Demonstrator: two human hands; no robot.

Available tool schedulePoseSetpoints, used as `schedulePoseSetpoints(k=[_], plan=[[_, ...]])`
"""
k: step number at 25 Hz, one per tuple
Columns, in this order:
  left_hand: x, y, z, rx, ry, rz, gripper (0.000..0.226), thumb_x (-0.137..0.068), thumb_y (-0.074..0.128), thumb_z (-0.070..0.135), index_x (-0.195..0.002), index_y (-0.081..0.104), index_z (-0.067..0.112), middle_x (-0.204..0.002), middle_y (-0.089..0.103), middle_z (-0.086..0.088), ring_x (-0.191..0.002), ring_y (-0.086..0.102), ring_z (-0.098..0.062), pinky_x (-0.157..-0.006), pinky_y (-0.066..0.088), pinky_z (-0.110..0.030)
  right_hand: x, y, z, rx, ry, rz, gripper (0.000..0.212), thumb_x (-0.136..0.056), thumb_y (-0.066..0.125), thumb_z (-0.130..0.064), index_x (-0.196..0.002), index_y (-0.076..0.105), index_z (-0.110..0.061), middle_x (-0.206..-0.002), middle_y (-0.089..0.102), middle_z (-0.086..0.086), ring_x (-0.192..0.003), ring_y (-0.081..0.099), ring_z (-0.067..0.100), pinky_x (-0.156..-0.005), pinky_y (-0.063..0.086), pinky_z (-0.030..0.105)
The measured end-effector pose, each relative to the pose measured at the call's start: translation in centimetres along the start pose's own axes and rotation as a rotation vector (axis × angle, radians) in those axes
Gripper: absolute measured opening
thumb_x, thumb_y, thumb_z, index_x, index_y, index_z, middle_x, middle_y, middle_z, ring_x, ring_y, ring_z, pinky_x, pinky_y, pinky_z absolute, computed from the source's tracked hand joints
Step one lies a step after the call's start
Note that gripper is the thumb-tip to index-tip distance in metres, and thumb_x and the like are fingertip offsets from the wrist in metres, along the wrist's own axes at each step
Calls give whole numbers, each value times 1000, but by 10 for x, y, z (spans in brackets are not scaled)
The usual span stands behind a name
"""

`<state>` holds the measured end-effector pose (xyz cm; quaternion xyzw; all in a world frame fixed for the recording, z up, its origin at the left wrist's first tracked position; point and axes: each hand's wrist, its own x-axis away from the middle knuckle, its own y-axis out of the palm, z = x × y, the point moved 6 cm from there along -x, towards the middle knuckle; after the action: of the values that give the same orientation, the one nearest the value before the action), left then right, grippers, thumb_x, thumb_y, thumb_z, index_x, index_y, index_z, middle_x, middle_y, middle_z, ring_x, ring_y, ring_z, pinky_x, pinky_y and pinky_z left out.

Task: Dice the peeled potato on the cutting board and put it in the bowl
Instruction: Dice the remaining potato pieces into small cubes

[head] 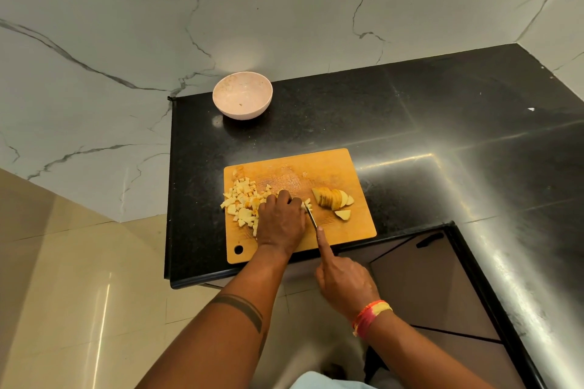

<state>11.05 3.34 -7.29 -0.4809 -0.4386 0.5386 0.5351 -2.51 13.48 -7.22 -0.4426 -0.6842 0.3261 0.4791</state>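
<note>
A wooden cutting board [335, 167] lies on the black counter. On its left side sits a heap of diced potato [241, 202]. A fanned stack of potato slices [331, 198] lies on the right side, with one loose slice [343, 214] in front. My left hand [281, 221] rests on the board, its curled fingers holding down potato pieces next to the blade. My right hand [343, 281] grips the knife [312, 218], with the index finger stretched along the blade's back. The pale pink bowl [242, 99] stands behind the board, with no potato in it.
The black counter [442, 135] runs in an L to the right, above a cabinet with a dark handle [429, 240]. A marble wall rises behind the bowl. The counter's left edge drops to a tiled floor.
</note>
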Motion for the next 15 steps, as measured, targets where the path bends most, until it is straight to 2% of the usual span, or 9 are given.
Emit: schedulePoseSetpoints(k=[4,7,11,15], plan=[[2,-1,-5,37,-1,-32,33,-98,54,41,-125,64,25,-118,57,-2,-104,53,-25,-86,44,-41,14,4,10,-61,-26,20,75,-100,33,-33,-158,-16,-35,-74,66,2,-60,60,21,-59,51,40],[9,-2,-10,54,12,-6,37,-97,56,41,-131,59,25,-122,56,-3,-106,53,-25,-86,46,-40,4,-3,2,-96,-40,62,73,-101,33,-34,-158,-13,-36,-72,61,0,-60,58,19,-60,52,39],[9,-5,-12,88,3,42,29,-96,59,36,-123,63,23,-115,60,-2,-101,55,-25,-84,46,-40,-15,-11,-13,-91,-39,66,71,-102,35,-34,-160,-6,-35,-74,57,2,-61,54,23,-59,47,37],[5,-3,-11,95,0,63,20,-96,59,32,-113,66,22,-109,62,-1,-97,55,-25,-81,44,-39,-26,-9,-17,-58,-47,40,72,-101,35,-35,-160,-6,-34,-74,55,3,-60,54,24,-56,41,35]])
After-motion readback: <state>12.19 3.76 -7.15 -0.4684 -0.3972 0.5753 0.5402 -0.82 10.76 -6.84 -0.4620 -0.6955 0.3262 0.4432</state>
